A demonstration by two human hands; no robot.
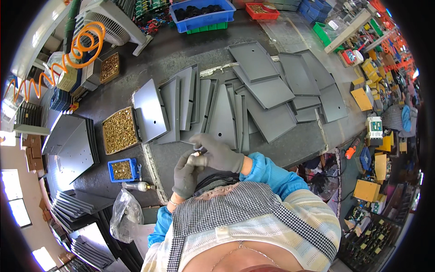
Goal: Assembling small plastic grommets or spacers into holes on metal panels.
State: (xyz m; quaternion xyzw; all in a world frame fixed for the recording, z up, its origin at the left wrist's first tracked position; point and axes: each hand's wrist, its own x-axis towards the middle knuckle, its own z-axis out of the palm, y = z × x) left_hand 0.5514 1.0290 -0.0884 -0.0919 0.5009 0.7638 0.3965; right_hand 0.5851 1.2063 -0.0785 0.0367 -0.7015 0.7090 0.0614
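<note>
Both of my hands wear grey gloves and meet close to my body at the near edge of the bench. My left hand has its fingers closed near a small pale spot at the fingertips. Against it, my right hand is bent inward, its fingers also closed. What they hold, if anything, is too small to name. Just beyond my hands, dark grey metal trays lean in an overlapping row. A light-reflecting metal panel stands at the row's left end. More shallow trays lie piled to the right.
On the left sit a carton of small brass-coloured parts and a blue bin, with a cylindrical tool nearby. A clear plastic bag hangs beside the bench. An orange coiled hose dangles before a fan. Blue crates stand at the back.
</note>
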